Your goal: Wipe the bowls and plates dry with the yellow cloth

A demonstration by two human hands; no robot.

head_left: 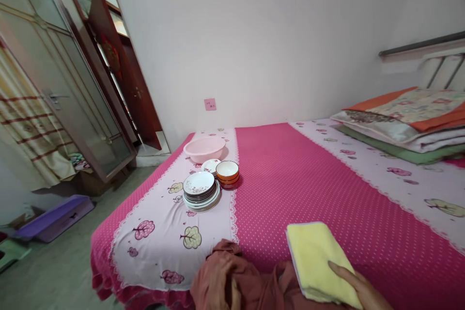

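Observation:
My right hand [358, 286] grips a folded yellow towel [319, 256] at its lower right corner, thumb on top. The towel has a pale edging and is held over the front of the bed. My left hand [222, 285] is low in the picture against reddish-brown cloth [254, 278]. It is smeared, and I cannot tell whether its fingers hold the cloth. Farther off on the bed is a stack of plates [199, 186] with patterned tops. Several nested orange bowls [227, 174], white inside, sit beside it. Behind them are a smaller plate [209, 165] and a pink basin [204, 149].
A pink and white bedspread [276, 174] covers the bed. Folded bedding [403, 121] is piled at the right, by the wall [272, 43]. On the floor at the left lies a purple tub [56, 220], near a glass-paned door [69, 82].

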